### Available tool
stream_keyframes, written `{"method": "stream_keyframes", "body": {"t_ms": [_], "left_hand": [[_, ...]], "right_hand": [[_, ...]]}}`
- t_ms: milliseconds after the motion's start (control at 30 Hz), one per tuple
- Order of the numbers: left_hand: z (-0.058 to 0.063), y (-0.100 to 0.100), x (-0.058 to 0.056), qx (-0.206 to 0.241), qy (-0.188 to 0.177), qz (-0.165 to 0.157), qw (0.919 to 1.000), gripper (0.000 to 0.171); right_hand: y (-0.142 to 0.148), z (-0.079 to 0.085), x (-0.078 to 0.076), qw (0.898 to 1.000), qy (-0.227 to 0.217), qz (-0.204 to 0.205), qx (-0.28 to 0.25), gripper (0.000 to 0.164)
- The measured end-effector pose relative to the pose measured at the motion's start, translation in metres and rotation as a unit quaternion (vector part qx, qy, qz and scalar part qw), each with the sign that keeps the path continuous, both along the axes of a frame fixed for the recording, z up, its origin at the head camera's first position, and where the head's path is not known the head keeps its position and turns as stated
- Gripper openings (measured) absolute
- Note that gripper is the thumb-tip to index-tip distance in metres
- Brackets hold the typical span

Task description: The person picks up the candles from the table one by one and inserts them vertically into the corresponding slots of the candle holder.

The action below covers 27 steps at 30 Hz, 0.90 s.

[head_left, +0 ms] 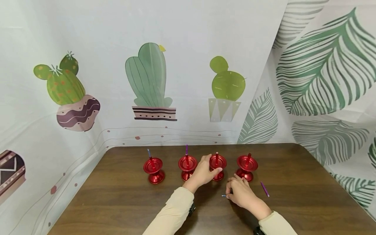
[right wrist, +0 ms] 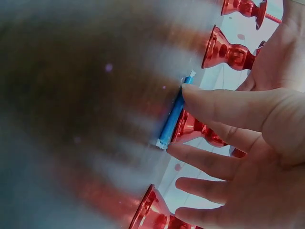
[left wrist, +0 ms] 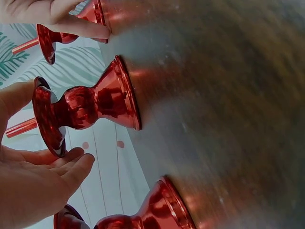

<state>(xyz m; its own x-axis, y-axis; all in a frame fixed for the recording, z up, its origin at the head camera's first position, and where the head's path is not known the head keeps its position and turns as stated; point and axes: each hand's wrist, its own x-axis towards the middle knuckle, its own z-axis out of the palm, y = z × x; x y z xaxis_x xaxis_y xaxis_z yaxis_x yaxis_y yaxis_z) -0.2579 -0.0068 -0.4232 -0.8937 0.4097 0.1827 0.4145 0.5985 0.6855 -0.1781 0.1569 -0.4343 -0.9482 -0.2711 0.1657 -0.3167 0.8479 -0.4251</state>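
My left hand (head_left: 203, 172) holds the dish rim of a shiny red candle holder (left wrist: 81, 107), its thumb on one side and fingers on the other. A bare red tube (left wrist: 21, 128) stands up from that dish. My right hand (head_left: 239, 192) is low over the table in front of the rightmost red candle holder (head_left: 247, 164). Its thumb and a fingertip pinch a small blue candle (right wrist: 174, 114) near its two ends, close to the tabletop. The other right fingers are spread apart in the right wrist view.
At the left, one red candle holder (head_left: 153, 165) bears a blue candle (head_left: 148, 153); the one beside it (head_left: 187, 164) bears a purple candle (head_left: 186, 150). Another purple candle (head_left: 265, 189) lies on the brown table (head_left: 123, 202) at right. Behind hangs a cactus-patterned cloth (head_left: 188, 98).
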Motion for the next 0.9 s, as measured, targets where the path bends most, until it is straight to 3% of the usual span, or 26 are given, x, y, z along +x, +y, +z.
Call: {"method": "stream_keyframes", "body": {"t_ms": [400, 700, 900], "left_hand": [[-0.002, -0.002, 0.001, 0.000, 0.000, 0.001, 1.0000, 0.073], [-0.002, -0.001, 0.000, -0.001, 0.015, -0.004, 0.9999, 0.073], [-0.002, 0.000, -0.001, -0.005, 0.015, -0.003, 0.9999, 0.072]], "right_hand": [[0.004, 0.008, 0.002, 0.998, -0.002, 0.057, 0.013, 0.028], [0.013, 0.035, -0.009, 0.995, 0.045, 0.074, -0.041, 0.020], [0.015, 0.048, -0.021, 0.986, 0.084, 0.076, -0.121, 0.018]]}}
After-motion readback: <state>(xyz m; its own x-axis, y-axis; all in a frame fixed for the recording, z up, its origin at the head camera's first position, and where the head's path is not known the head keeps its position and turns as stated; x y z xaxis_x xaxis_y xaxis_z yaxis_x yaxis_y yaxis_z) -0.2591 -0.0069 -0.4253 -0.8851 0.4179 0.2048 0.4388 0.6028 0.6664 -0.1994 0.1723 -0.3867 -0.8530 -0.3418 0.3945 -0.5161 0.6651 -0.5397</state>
